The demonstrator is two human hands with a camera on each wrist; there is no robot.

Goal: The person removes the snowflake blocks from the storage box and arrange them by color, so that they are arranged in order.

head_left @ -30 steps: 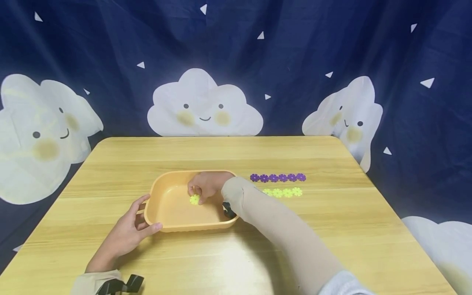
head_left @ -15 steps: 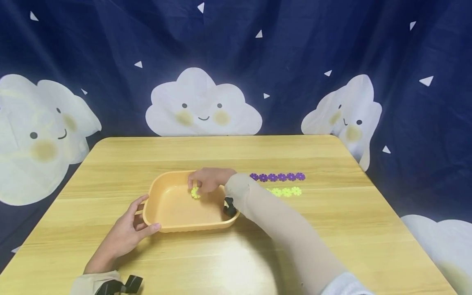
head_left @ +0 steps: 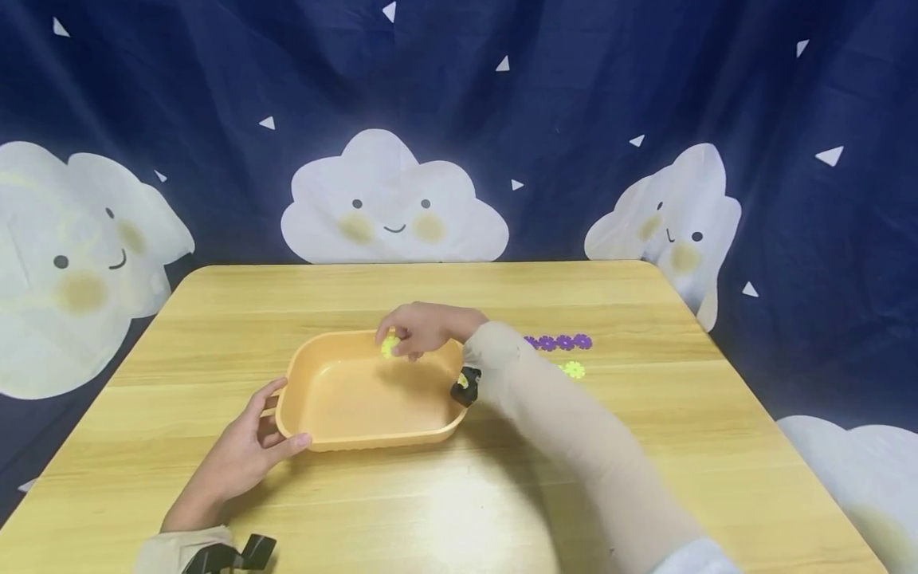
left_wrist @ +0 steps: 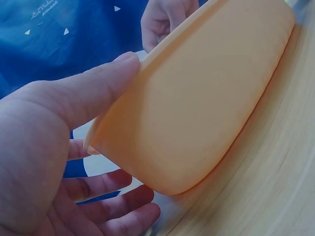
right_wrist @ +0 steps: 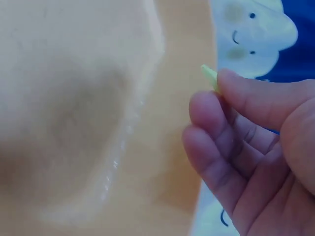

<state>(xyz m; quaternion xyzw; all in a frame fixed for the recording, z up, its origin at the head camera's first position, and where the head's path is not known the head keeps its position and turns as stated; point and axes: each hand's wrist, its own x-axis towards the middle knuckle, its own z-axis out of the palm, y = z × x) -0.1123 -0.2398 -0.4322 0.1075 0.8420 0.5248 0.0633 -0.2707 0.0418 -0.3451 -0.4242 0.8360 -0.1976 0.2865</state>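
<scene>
An orange plastic tray (head_left: pixel 344 430) sits on the wooden table (head_left: pixel 645 446), empty inside. My left hand (head_left: pixel 251 450) holds its left rim, thumb on the front corner; in the left wrist view the thumb (left_wrist: pixel 93 88) presses the tray wall (left_wrist: pixel 197 98). My right hand (head_left: pixel 419 328) hovers over the tray's far edge and pinches a yellow-green flower piece (head_left: pixel 390 346), seen edge-on as a flower piece (right_wrist: pixel 210 76) between the fingertips in the right wrist view. To the right lie a row of purple flower pieces (head_left: pixel 562 342) and one yellow-green piece (head_left: pixel 572 369), partly hidden by my right sleeve.
A dark blue backdrop with white clouds (head_left: pixel 390 203) hangs behind the table. Black wrist straps (head_left: pixel 466 385) show on my right forearm and at my left wrist (head_left: pixel 229 554). Bare wood lies in front of and behind the tray.
My right hand has lifted the yellow-green flower piece from the tray floor and carried it up toward the tray's far right edge. The left hand has stayed on the rim.
</scene>
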